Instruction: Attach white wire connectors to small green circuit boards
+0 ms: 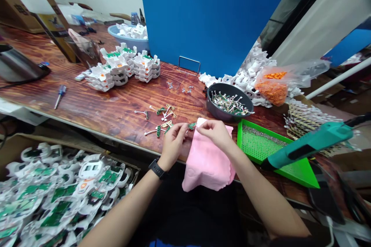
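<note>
With thumb and fingers pinched, my left hand [174,142] grips one end of a small green circuit board [191,126]. My right hand [213,133] is closed on a pink cloth [205,162], whose corner meets the board's other end. The rest of the cloth hangs down over the table's front edge. Just beyond my left hand lie several small circuit boards with white wires [158,131], loose on the wood. A dark round bowl [214,114] filled with similar wired boards stands behind my right hand.
A green perforated tray [243,142] sits at right, a teal electric screwdriver [310,144] over it. Stacked white housings [116,71] and a screwdriver [60,95] are at left. A box of white housings [87,177] stands below left. A blue panel [214,19] rises behind.
</note>
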{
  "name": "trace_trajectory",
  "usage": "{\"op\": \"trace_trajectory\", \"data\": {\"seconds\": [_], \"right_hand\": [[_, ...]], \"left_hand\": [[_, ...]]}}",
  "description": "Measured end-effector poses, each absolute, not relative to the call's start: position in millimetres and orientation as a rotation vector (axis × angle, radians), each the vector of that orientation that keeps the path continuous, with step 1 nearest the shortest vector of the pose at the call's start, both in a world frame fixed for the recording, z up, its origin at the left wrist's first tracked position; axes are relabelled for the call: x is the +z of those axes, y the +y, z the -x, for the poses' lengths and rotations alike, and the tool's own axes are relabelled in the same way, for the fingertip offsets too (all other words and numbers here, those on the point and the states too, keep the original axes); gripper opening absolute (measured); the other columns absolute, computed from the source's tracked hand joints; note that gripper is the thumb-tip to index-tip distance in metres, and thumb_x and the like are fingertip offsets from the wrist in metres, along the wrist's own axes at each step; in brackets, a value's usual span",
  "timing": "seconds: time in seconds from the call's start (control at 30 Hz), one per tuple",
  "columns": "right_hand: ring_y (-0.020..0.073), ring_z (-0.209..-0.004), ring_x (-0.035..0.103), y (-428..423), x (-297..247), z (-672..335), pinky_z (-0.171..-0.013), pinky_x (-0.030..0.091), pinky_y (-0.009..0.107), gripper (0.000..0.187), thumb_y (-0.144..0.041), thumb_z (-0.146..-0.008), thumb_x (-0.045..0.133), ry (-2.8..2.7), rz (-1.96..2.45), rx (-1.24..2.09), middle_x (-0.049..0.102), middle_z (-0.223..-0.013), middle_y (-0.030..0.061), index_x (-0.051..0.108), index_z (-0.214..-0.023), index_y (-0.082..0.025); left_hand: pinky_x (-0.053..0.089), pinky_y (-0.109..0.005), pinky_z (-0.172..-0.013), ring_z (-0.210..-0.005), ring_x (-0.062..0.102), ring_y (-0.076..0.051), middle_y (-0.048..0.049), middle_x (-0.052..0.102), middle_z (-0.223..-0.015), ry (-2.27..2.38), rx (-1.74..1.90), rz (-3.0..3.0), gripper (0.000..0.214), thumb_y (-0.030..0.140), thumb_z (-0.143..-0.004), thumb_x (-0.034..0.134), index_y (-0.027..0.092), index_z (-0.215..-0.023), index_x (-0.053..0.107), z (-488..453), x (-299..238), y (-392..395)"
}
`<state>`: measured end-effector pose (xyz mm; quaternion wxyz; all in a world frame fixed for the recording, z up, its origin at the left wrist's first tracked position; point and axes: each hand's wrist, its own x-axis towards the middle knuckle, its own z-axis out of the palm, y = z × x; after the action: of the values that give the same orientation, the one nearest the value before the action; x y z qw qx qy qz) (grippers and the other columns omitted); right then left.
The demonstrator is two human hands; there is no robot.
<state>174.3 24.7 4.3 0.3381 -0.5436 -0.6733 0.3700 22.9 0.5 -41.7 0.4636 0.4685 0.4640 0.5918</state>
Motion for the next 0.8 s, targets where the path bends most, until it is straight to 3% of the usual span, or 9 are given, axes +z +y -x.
{"op": "trace_trajectory", "data": {"seconds": [0.13, 0.23, 0.33, 0.47, 0.6, 0.8], "right_hand": [[0.0185, -0.076, 0.056, 5.3, 10.1, -166.8, -0.074, 0.032, 0.035, 0.017, -0.022, -0.078, 0.051, -2.185, 1.374, 0.107, 0.065, -0.072, 0.0060, 0.061, -0.066, -0.017], [0.0190, -0.077, 0.055, -3.4, 10.3, -162.3, -0.076, 0.030, 0.037, 0.022, -0.023, -0.084, 0.046, -2.278, 1.301, -0.074, 0.066, -0.074, 0.0073, 0.062, -0.071, -0.017], [0.0185, -0.080, 0.057, 2.6, 8.0, -164.1, -0.077, 0.034, 0.035, 0.021, -0.032, -0.083, 0.051, -2.093, 1.288, 0.186, 0.067, -0.078, 0.0060, 0.063, -0.074, -0.018], [0.0163, -0.074, 0.058, 25.9, -0.4, -173.3, -0.065, 0.042, 0.028, 0.033, -0.046, -0.081, 0.051, -1.618, 1.316, 0.785, 0.067, -0.082, 0.0056, 0.064, -0.086, -0.016], [0.0146, -0.068, 0.058, 38.2, -10.8, -179.0, -0.064, 0.044, 0.026, 0.032, -0.045, -0.077, 0.056, -1.662, 1.202, 1.208, 0.066, -0.074, 0.0041, 0.067, -0.077, -0.015], [0.0140, -0.069, 0.058, 34.4, -12.2, -180.8, -0.066, 0.043, 0.026, 0.019, -0.035, -0.075, 0.061, -1.671, 1.129, 1.197, 0.066, -0.072, 0.0025, 0.067, -0.074, -0.016]], "left_hand": [[0.040, -0.021, -0.052, -0.053, 0.048, -0.010, -0.0001, 0.058, -0.060, 1.150, 1.333, -1.148, 0.028, 0.041, -0.073, 0.062, 0.014, -0.080, 0.069, -22.7, -38.2, -0.8], [0.039, -0.021, -0.051, -0.052, 0.048, -0.010, 0.0003, 0.059, -0.058, 1.129, 1.272, -1.168, 0.027, 0.040, -0.072, 0.064, 0.014, -0.076, 0.070, -21.7, -37.1, -0.8], [0.039, -0.021, -0.051, -0.052, 0.048, -0.009, 0.0008, 0.058, -0.057, 1.082, 1.238, -1.153, 0.027, 0.039, -0.073, 0.063, 0.014, -0.082, 0.071, -20.6, -36.9, -0.3], [0.042, -0.021, -0.054, -0.055, 0.050, -0.009, 0.0002, 0.062, -0.062, 1.017, 1.232, -1.059, 0.029, 0.034, -0.071, 0.066, 0.015, -0.094, 0.070, -20.3, -36.4, 0.0], [0.044, -0.022, -0.057, -0.057, 0.053, -0.010, -0.0018, 0.066, -0.069, 0.985, 1.247, -1.040, 0.028, 0.031, -0.071, 0.067, 0.015, -0.094, 0.070, -20.3, -36.1, 0.5], [0.045, -0.023, -0.064, -0.063, 0.055, -0.010, -0.0026, 0.067, -0.074, 0.943, 1.205, -1.037, 0.029, 0.031, -0.072, 0.066, 0.016, -0.097, 0.069, -18.2, -35.1, 2.8]]}}
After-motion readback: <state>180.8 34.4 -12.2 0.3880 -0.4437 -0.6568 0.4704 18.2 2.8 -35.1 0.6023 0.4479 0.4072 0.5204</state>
